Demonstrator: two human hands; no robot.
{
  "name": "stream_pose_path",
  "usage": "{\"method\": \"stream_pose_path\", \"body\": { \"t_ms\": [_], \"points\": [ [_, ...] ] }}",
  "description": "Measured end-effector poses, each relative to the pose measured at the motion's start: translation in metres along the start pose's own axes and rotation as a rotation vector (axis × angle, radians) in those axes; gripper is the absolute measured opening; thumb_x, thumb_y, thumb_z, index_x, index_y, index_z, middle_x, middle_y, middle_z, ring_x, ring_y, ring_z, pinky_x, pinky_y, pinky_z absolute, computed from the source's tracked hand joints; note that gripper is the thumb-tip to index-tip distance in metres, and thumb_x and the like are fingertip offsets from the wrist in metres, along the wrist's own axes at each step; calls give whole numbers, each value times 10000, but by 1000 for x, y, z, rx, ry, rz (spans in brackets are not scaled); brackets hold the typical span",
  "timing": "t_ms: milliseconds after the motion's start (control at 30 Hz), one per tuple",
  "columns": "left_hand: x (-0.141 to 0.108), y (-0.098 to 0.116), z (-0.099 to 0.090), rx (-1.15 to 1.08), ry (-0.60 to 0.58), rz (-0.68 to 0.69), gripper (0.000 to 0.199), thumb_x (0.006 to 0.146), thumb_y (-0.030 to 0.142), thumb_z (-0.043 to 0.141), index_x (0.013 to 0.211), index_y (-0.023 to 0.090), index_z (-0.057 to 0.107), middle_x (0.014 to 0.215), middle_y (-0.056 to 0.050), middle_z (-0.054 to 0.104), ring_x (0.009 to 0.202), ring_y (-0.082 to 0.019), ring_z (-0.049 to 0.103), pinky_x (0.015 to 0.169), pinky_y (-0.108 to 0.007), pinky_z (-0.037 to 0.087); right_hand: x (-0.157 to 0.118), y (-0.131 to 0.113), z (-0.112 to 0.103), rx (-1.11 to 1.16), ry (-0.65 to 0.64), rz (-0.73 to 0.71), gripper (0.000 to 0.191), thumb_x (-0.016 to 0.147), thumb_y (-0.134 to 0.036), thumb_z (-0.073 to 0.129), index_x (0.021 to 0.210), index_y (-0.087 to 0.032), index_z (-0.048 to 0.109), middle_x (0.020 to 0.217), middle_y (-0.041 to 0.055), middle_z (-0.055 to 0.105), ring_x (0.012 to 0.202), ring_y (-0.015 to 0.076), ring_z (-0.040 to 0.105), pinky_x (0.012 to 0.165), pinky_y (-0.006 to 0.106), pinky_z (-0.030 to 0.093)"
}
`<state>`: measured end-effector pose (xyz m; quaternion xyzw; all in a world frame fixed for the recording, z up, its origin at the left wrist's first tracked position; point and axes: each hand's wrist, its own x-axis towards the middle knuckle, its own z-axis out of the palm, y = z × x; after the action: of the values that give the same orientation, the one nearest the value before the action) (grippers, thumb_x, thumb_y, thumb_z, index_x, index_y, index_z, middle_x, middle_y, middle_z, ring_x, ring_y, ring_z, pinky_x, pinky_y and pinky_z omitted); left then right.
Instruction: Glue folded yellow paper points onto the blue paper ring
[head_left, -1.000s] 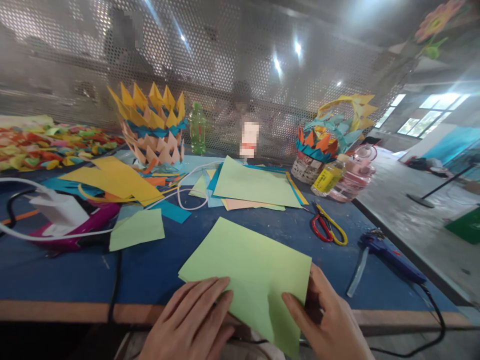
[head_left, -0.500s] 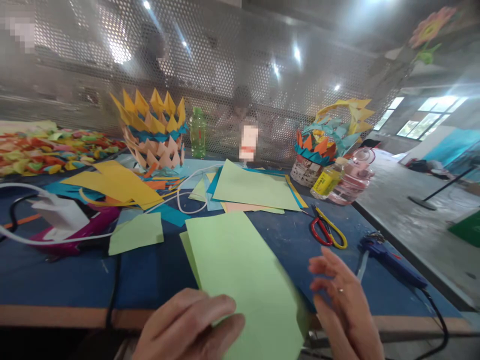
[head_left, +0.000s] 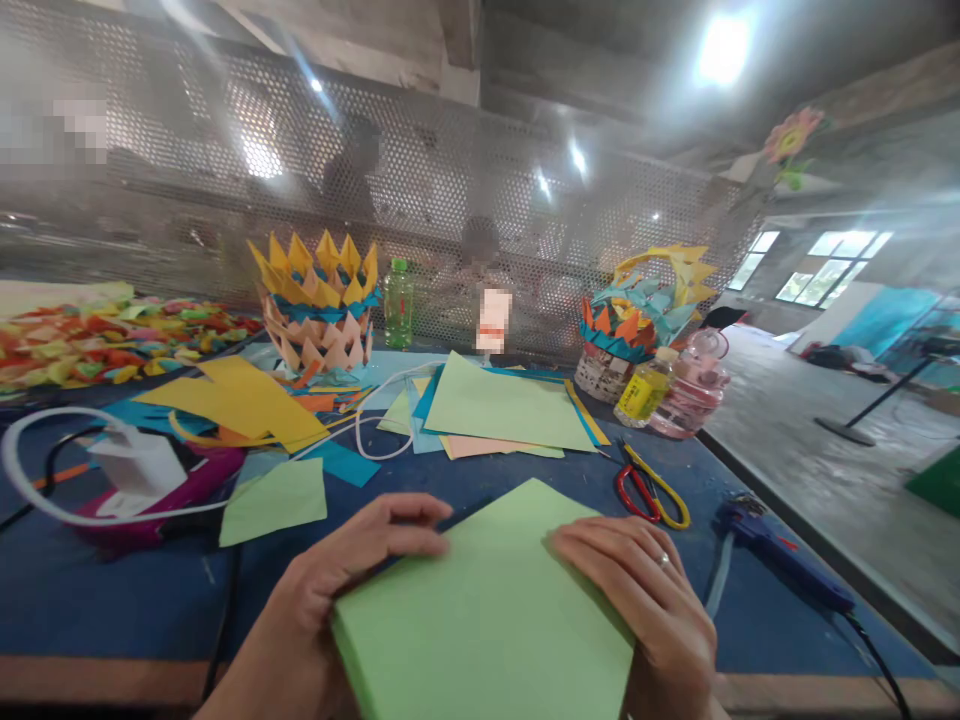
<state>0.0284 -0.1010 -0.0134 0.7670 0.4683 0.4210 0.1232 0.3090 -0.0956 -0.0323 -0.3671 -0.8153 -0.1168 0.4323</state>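
Observation:
Light green paper [head_left: 495, 620] lies in front of me at the table's near edge, one corner pointing away from me. My left hand [head_left: 352, 570] grips its left side, fingers reaching over the upper left edge and the thumb out of sight. On the opposite side my right hand [head_left: 637, 590], with a ring on one finger, holds the right edge, its fingers together on top. Beyond the paper rests a stack of coloured sheets [head_left: 510, 400] with light green uppermost. Red-and-yellow scissors [head_left: 652, 490] lie just past my right hand.
A blue glue gun [head_left: 795, 560] lies at right. Folded-paper baskets [head_left: 319, 310] and bottles [head_left: 641, 390] stand at the back. White cable and charger [head_left: 139, 465] sit on a purple power strip at left, near yellow sheets [head_left: 247, 395] and a pile of folded paper pieces [head_left: 127, 335].
The light green paper has turned so a corner points away. My right hand, apart from it before, now holds its right edge. My left hand has moved up to its left side.

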Motion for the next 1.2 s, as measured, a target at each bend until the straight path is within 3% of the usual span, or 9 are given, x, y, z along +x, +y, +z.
{"method": "stream_pose_path", "body": {
  "t_ms": [100, 167, 267, 433, 667, 800, 933, 1067, 1200],
  "points": [
    [-4, -3, -1, 206, 51, 114, 537, 875, 132, 486, 1387, 292, 520, 1437, -62, 560, 1262, -221, 599, 977, -329, 558, 9, 2, 3, -233, 68, 6, 371, 907, -38, 462, 1185, -184, 660, 1079, 73, 730, 1009, 224, 624, 919, 381, 414],
    [-9, -5, 2, 370, 40, 183, 623, 871, 130, 508, 1473, 262, 414, 1514, -69, 480, 1359, -223, 503, 1071, -363, 489, 10, -3, 12, -310, 70, 42, 416, 870, 6, 429, 1143, -181, 679, 1043, 65, 741, 971, 225, 625, 903, 373, 405],
    [-18, -9, 11, 454, -49, 312, 567, 876, 126, 508, 1431, 231, 467, 1482, -50, 532, 1331, -196, 527, 1117, -341, 441, 2, -14, 28, -314, -59, 72, 421, 831, 26, 406, 1042, -194, 697, 972, 40, 741, 897, 217, 634, 894, 365, 389],
    [-33, -30, 14, 385, -95, 453, 357, 860, 113, 510, 1137, 268, 672, 1090, 49, 772, 996, -114, 713, 1063, -225, 463, -14, -31, 32, -252, -214, -14, 374, 798, 24, 415, 932, -191, 690, 875, 20, 729, 781, 186, 646, 765, 321, 417],
    [-43, -48, 0, 223, -65, 256, 412, 818, 86, 511, 1080, 327, 720, 1071, 76, 778, 1001, -107, 726, 953, -178, 528, -16, -11, 4, 103, -350, 118, 492, 725, 13, 452, 1045, -250, 717, 1019, -31, 771, 904, 147, 704, 822, 250, 522],
    [-27, -35, -3, 146, -58, 72, 166, 925, 321, 575, 907, 288, 736, 878, 54, 800, 773, -130, 764, 722, -150, 580, -13, 5, -3, 320, -482, 438, 208, 909, -209, 589, 1056, -269, 725, 973, -12, 779, 873, 142, 729, 776, 217, 557],
    [-16, -27, 5, 236, -64, -174, 247, 952, 476, 526, 943, 261, 647, 727, 63, 738, 596, -126, 709, 514, -160, 502, -5, 8, 2, 294, -477, 710, 285, 951, -456, 537, 946, -223, 702, 796, -10, 728, 703, 150, 679, 592, 213, 501],
    [-17, -30, 16, 349, 42, -248, 265, 930, 487, 545, 1074, 268, 573, 705, 79, 689, 476, -105, 609, 487, -185, 438, -2, 3, 11, 188, -420, 736, 406, 943, -529, 512, 708, -212, 604, 569, -53, 540, 518, 112, 499, 481, 208, 362],
    [-21, -30, 21, 401, 64, -262, 335, 930, 492, 519, 1179, 269, 546, 988, 33, 734, 490, -88, 613, 469, -208, 420, -8, -1, 17, 64, -398, 694, 379, 930, -532, 546, 716, -227, 615, 595, -45, 556, 537, 127, 497, 508, 222, 361]
  ]
}}
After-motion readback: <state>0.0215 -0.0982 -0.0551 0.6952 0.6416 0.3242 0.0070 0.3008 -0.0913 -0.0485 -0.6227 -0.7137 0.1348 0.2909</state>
